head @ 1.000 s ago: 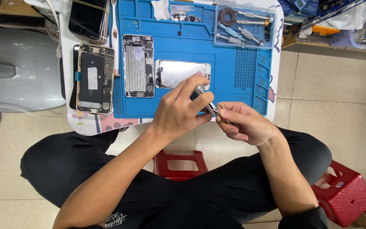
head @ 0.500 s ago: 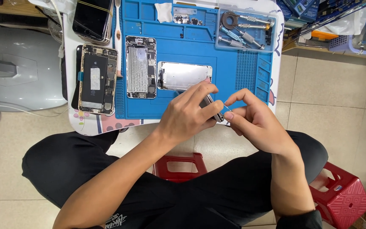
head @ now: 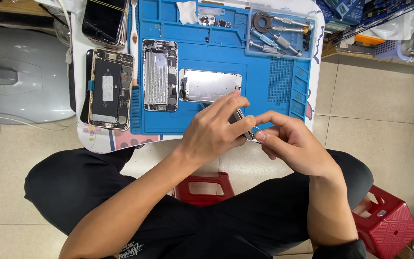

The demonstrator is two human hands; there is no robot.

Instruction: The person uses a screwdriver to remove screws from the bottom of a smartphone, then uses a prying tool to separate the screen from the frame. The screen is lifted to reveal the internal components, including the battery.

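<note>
Head view. The person is sitting cross-legged on the tiled floor at a low white table [head: 80, 72] carrying a blue work mat [head: 226, 45].

Left hand [head: 214, 134] is hovering over the near edge of the mat, thumb and forefinger pinched together on a slim metal tool [head: 243, 123]; the other fingers are fanning out above the mat. Right hand [head: 291, 144] is meeting it from the right, fingertips closing on the near end of the same tool. Both hands are clamped on it; its tip is hidden between the fingers, so I cannot tell what kind of tool it is. The tool is sitting just off the near right part of the mat, just below the silver screen backplate [head: 209, 85].

The backplate is lying flat mid-mat, the left hand's fingertips overlapping its near right corner; contact cannot be judged. To its left an opened phone body [head: 159, 75] is lying lengthwise on the mat. Left again, half off the mat, a gold-framed opened phone [head: 111, 88] is showing a black battery. Behind that, a stack of dark phones [head: 105, 21] is resting at the table's far left corner.

Far right on the mat, a clear tray [head: 283, 33] is holding screwdrivers and a ring-shaped part. A white cloth [head: 187, 12] is lying at the mat's far edge.

Two red plastic stools are standing on the floor: one [head: 202, 187] between the knees, one [head: 386, 225] at the right.
</note>
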